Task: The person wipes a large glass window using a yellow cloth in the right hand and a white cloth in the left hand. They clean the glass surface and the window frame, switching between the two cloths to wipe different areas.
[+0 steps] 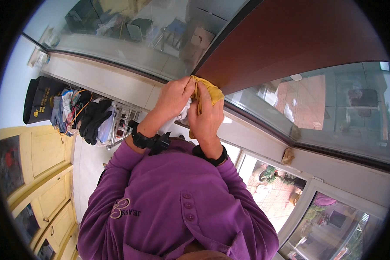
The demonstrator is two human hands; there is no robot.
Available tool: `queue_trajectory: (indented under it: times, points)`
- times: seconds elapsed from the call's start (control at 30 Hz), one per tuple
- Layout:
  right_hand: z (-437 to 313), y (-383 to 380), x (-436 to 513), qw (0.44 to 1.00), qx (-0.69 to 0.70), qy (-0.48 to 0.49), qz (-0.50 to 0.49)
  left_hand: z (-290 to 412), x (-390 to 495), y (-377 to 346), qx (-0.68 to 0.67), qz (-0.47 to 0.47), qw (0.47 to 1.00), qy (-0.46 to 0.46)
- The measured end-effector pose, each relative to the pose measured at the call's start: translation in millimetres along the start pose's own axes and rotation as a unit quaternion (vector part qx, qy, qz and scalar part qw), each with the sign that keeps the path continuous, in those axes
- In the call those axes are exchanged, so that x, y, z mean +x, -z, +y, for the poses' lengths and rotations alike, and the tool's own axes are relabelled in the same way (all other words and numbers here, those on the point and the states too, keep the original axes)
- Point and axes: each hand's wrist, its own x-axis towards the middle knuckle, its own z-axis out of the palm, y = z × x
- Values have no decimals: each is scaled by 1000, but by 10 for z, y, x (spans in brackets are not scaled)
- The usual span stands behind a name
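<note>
Both my hands meet in front of my chest, at the lower end of a dark reddish-brown panel (pixel 279 42). My right hand (pixel 206 117) is closed around a bunched yellow cloth (pixel 214 91), which bulges over its fingers by the panel. From the other side, my left hand (pixel 175 97) pinches the cloth's edge between bent fingers. A crumpled white cloth (pixel 184 111) shows between the two hands; its lower part is hard to make out. Black straps (pixel 141 136) circle both wrists, and a dark device sits on the left one.
Glass panes (pixel 143 32) flank the panel above a pale ledge (pixel 117 74). At left, a metal rack (pixel 122 125) holds dark clothing and cords beside a black bag (pixel 40 100). Yellow cabinets (pixel 48 149) line the lower left. A brown lump (pixel 288 156) rests on the right ledge, near a white-framed door (pixel 315 185).
</note>
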Motion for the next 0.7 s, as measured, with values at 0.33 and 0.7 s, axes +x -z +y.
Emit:
queue_trajectory:
  times: [0.33,0.7]
  points:
    - [0,-15,-10,1000,3,-11,-5,-35,-4,-35,-5,-9,1000,10]
    - [-2,-19,-48,999,-6,-26,-23,-100,-17,-56,0,-12,1000,7]
